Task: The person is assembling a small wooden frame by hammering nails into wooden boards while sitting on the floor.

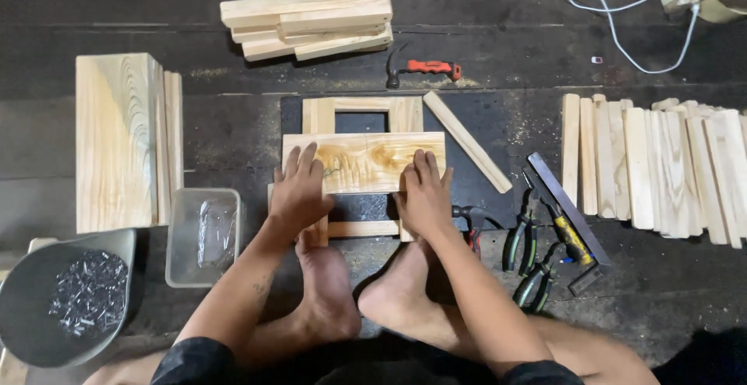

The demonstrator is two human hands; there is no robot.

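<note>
A pale wooden board (366, 161) lies across a square wooden frame (362, 106) on a black mat (478, 190) in the middle of the floor. My left hand (298, 191) lies flat on the board's left end, fingers spread. Over the board's right end rests my right hand (424, 195), palm down, fingers apart. Neither hand grips anything. My bare feet (366, 292) sit just below the frame. A loose slat (467, 141) leans diagonally at the frame's right side.
A red-handled hammer (424, 68) lies beyond the frame. Stacked slats (311, 19) are at the back, a row of slats (661, 167) at right. Pliers (523, 237) and a square (568, 214) lie right. A thick board stack (117, 140), plastic tub (204, 237) and nail bowl (74, 295) stand left.
</note>
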